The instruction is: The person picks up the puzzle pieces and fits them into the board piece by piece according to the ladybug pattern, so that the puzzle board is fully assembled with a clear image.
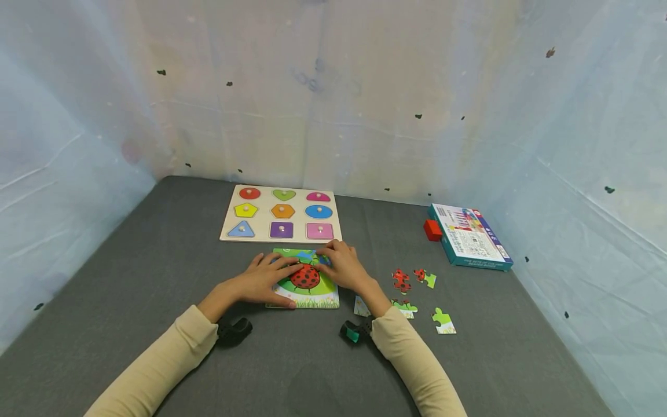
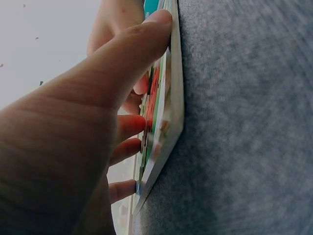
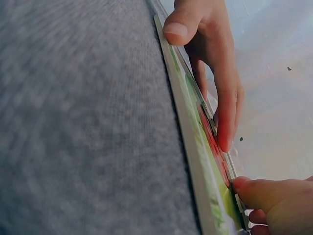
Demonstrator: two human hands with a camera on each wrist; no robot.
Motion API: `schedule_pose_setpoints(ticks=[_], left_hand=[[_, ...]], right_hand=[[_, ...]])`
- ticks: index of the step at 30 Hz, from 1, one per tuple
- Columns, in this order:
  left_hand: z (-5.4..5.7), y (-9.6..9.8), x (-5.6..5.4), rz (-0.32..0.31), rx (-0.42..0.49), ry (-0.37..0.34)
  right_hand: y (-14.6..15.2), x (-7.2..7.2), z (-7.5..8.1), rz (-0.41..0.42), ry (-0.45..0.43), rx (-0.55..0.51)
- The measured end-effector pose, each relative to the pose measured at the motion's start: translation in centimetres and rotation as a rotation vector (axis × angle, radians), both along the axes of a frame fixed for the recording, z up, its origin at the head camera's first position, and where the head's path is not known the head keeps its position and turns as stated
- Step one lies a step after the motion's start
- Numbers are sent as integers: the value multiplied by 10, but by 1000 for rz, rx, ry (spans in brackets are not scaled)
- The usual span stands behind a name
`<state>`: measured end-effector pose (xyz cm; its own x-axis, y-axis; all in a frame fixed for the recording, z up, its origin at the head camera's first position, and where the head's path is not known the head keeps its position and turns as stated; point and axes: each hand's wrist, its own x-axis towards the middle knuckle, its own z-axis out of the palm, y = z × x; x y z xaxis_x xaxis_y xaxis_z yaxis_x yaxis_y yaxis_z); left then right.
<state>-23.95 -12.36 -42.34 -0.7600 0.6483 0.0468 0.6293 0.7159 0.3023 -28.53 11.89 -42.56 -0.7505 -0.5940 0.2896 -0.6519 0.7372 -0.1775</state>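
Observation:
A ladybug puzzle board [image 1: 312, 302] lies flat on the grey table. My left hand [image 1: 264, 279] spreads over its left side, thumb at the near edge and fingertips on the picture beside the red ladybug [image 1: 304, 277]. At the board's upper right, my right hand [image 1: 344, 265] bends its thumb and fingers around a puzzle piece, mostly hidden by the fingers. In the right wrist view the right thumb [image 3: 252, 190] is right at the picture's edge, with fingertips lower down. Loose puzzle pieces [image 1: 401, 280] lie to the right; one is partly behind my right wrist.
Behind the puzzle lies a wooden shape board [image 1: 263, 230] with knobbed coloured shapes. At the back right are a red block [image 1: 432, 230] and a teal-and-white box [image 1: 471, 237]. Pale sheeting [image 1: 365, 150] hangs behind the table and along its sides.

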Motion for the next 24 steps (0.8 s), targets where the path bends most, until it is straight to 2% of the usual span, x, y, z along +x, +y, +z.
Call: schedule_pose_setpoints(ticks=[24], left_hand=[[-2, -1, -1, -4, 11, 3]], right_hand=[[-1, 1, -1, -10, -9, -49]])
